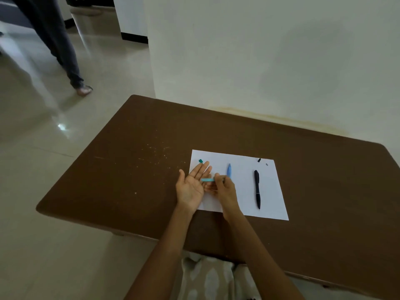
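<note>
My left hand (192, 187) lies palm up with straight fingers over the left edge of a white sheet of paper (270, 191). My right hand (224, 187) pinches a small teal pen part (207, 180) and holds it across the left fingers. A light blue pen barrel (229, 169) lies on the paper just behind my right hand. To the right, a black pen (257, 189) lies whole on the sheet. A small teal piece (200, 161) sits at the paper's far left corner.
The paper lies on a brown table (129, 169) set against a white wall. A small black piece (259, 160) and a tiny grey piece (266, 164) rest near the paper's far edge. Another person's leg (71, 68) stands on the tiled floor, far left.
</note>
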